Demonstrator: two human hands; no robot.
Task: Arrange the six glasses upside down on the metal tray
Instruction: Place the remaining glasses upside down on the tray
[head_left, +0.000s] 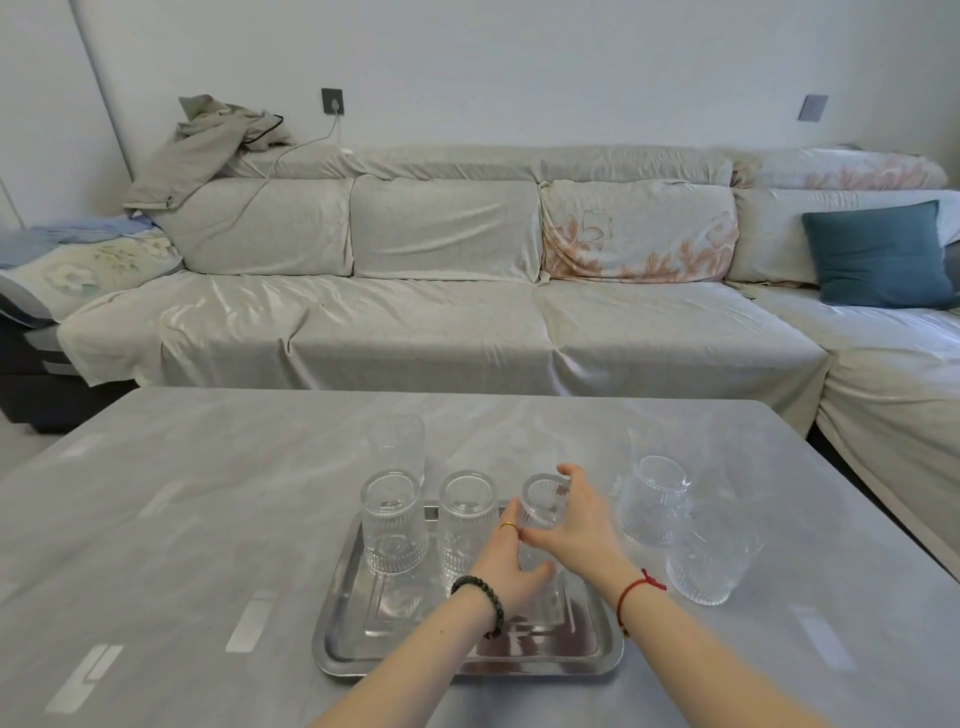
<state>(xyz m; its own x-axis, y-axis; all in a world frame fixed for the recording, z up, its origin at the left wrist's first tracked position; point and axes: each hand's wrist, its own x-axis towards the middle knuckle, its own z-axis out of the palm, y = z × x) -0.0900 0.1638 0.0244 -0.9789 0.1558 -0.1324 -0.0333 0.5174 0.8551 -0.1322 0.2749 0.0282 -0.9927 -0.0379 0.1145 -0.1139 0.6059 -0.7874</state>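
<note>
A metal tray (395, 649) lies on the table near me. Two clear ribbed glasses stand upside down on its far side: the left glass (392, 522) and the middle glass (466, 519). A third glass (543, 501) is upside down at the tray's far right, held by both hands. My right hand (576, 525) grips its upper part. My left hand (511, 566) wraps its lower part and hides it. One more glass (397, 447) stands on the table behind the tray. Two others, the tilted glass (654, 501) and the nearer glass (709, 561), are on the table at the right.
The grey table (182, 519) stretches wide to the left and front. A covered sofa (441, 322) runs behind it, with a blue cushion (878, 254) at the right and a jacket (208, 145) on the left backrest.
</note>
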